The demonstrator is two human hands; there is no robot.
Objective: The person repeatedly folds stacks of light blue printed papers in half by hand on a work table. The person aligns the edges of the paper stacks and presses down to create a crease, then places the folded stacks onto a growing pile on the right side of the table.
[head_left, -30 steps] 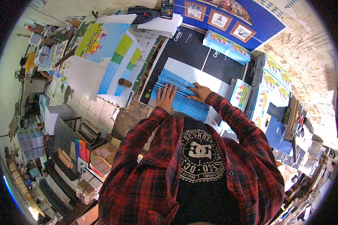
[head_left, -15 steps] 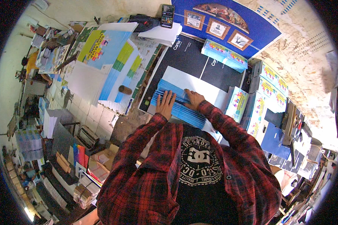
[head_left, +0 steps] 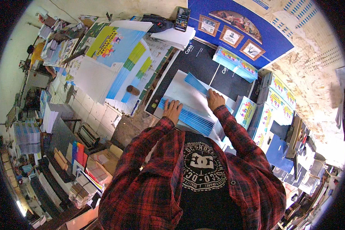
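Note:
On the black table mat, a fanned row of blue-edged booklets overlaps like shingles at the near side. My left hand lies on the left end of this row, palm down with its fingers apart. A separate, narrower bundle of blue-edged booklets slants across a white sheet farther off. My right hand sits over the middle of that bundle with curled fingers, and part of the bundle is hidden beneath it. Pale sheet surface shows between the two groups.
Printed booklet stacks stand at the mat's far edge and right side. Left of the mat are large printed sheets and a brown cylinder. A phone leans at the back near a blue framed-picture poster.
My right hand has moved away from my left with a bundle of blue-edged booklets, opening a gap between it and the near row. My left hand stays on the near row.

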